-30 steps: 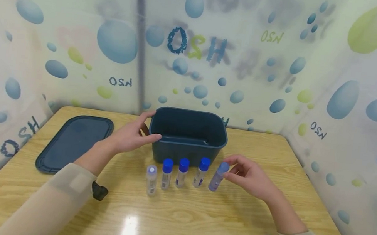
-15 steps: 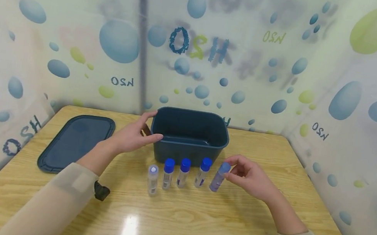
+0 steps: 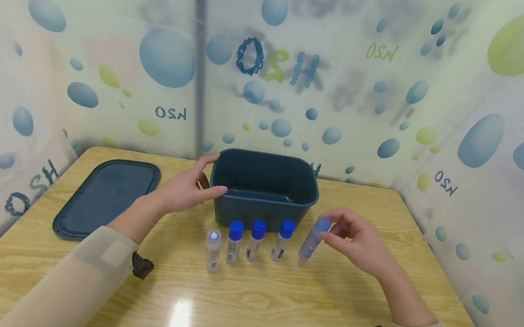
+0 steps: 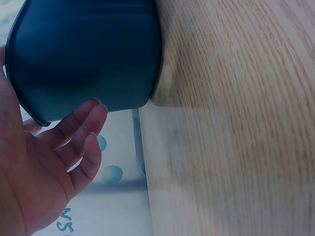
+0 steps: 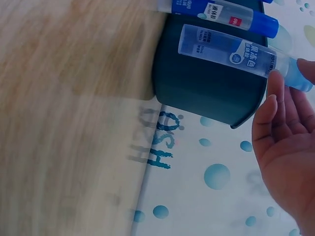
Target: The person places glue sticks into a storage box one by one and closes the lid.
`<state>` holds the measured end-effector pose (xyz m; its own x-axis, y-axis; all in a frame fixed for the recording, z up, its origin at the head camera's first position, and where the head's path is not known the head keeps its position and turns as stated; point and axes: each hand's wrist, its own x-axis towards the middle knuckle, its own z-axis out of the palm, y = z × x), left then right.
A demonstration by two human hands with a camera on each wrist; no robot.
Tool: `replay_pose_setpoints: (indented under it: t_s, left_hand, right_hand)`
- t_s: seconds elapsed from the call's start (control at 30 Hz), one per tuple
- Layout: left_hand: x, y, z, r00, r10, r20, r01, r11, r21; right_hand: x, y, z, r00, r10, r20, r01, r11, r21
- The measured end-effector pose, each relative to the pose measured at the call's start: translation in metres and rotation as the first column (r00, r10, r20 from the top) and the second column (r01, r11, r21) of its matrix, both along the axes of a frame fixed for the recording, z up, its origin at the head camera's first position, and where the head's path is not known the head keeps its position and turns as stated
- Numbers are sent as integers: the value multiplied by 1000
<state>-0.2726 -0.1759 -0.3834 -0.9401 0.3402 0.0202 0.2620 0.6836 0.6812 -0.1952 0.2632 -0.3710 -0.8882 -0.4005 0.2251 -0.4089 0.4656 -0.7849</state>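
Observation:
My right hand (image 3: pixel 355 240) pinches the pale-blue cap of a translucent purple-blue glue stick (image 3: pixel 309 247) between thumb and fingers. The glue stick tilts to the right, its lower end close over the table; the right wrist view shows its printed label. My left hand (image 3: pixel 188 190) holds the left end of a dark teal plastic bin (image 3: pixel 263 215), thumb on the front rim and index finger at the back corner. Its other fingers curl loosely by the end wall (image 4: pixel 83 59). In front of the bin stand several glue bottles: blue-capped ones (image 3: pixel 253 247) and one clear-capped glue bottle (image 3: pixel 212 252).
A flat dark lid (image 3: pixel 107 200) lies on the wooden table (image 3: pixel 245 307) to the left of the bin. Patterned curtains (image 3: pixel 372 90) enclose the table at the back and sides.
The right hand has shifted the glue stick rightward and slightly up, away from the row, and it tilts more. The left hand keeps its place on the bin.

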Motion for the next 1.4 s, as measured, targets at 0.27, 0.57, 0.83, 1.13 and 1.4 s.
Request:
replay_pose_setpoints:
  t_s: [0.27, 0.57, 0.83, 1.13, 1.4]
  left_hand:
    - [0, 1, 1, 1000, -1, 5, 1, 1000, 2]
    - [0, 1, 1, 1000, -7, 5, 7, 1000, 8]
    - [0, 1, -1, 1000, -5, -1, 5, 1000, 2]
    - [-1, 1, 0, 1000, -7, 3, 7, 1000, 1]
    - [-1, 2, -1, 1000, -6, 4, 6, 1000, -3]
  right_hand:
    - [1, 1, 17, 995, -18, -102, 11, 998, -68]
    - [-5, -2, 37, 983, -42, -179, 19, 992, -124]
    - [-14, -8, 53, 976, -57, -209, 21, 985, -173]
    - [-29, -19, 75, 974, -102, -201, 51, 969, -242]
    - [-46, -34, 85, 979, -116, -168, 74, 969, -236]
